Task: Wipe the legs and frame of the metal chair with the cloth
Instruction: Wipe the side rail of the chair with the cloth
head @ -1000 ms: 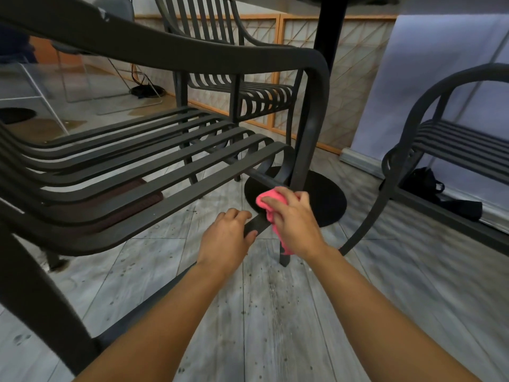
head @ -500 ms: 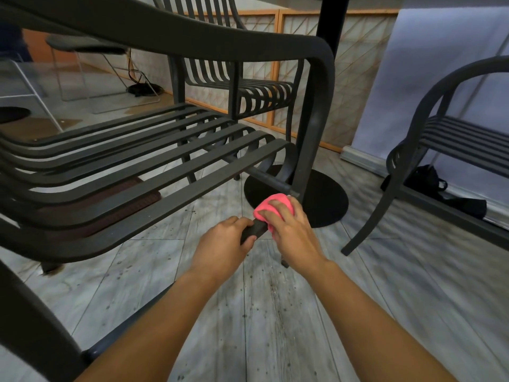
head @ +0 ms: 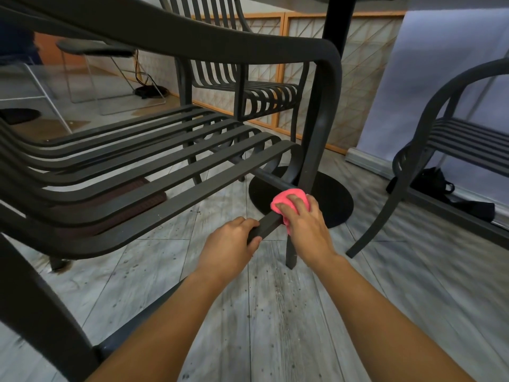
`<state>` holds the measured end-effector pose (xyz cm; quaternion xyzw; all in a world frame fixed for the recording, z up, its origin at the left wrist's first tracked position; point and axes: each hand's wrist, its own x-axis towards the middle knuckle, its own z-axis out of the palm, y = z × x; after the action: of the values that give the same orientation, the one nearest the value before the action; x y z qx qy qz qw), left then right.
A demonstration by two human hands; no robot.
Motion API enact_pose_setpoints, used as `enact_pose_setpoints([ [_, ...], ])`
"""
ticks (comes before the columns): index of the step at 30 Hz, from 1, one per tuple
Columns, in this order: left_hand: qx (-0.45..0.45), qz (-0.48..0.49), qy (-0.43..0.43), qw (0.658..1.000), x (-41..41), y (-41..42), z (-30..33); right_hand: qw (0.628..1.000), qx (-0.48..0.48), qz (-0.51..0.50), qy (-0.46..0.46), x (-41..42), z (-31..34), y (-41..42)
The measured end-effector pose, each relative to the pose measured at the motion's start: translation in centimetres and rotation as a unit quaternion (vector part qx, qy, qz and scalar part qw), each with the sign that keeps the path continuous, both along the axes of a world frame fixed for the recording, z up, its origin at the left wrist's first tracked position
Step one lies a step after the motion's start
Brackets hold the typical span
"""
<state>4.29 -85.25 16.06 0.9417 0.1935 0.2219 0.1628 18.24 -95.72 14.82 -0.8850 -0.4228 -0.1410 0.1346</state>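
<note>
Metal chair [head: 165, 150]: dark grey, seat in parallel slats. Cloth [head: 289, 199]: bright pink. Floor [head: 275, 312]: pale grey wood-grain planks with dark specks; wall panels [head: 358, 64] off-white, diagonal line pattern, orange frames

Your left hand [head: 231, 241] grips the chair's lower crossbar [head: 265, 226]; just to its right, your right hand [head: 305, 221] presses the cloth [head: 287, 198] onto the same bar, beside the front leg [head: 311, 161]. The slatted seat [head: 154, 161] spreads to your left above the floor [head: 275, 312]. Behind the leg stands a table base [head: 336, 202]. A second chair [head: 248, 86] sits farther back, a third [head: 454, 139] at your right.
</note>
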Motion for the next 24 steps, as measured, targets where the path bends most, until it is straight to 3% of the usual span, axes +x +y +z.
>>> enact_pose_setpoints([
  [12, 0.006, 0.005, -0.005, 1.000, 0.1, 0.1, -0.2, 0.999, 0.024, 0.002, 0.025, -0.2, 0.5, -0.4],
  [18, 0.005, 0.006, -0.006, 1.000, 0.2, 0.2, -0.2, 0.979, 0.172, 0.018, 0.103, 0.1, 1.9, -0.6],
  [24, 0.001, 0.001, -0.006, 1.000, 0.1, 0.2, -0.2, 0.981, 0.186, -0.005, 0.056, 1.5, 3.6, 0.6],
])
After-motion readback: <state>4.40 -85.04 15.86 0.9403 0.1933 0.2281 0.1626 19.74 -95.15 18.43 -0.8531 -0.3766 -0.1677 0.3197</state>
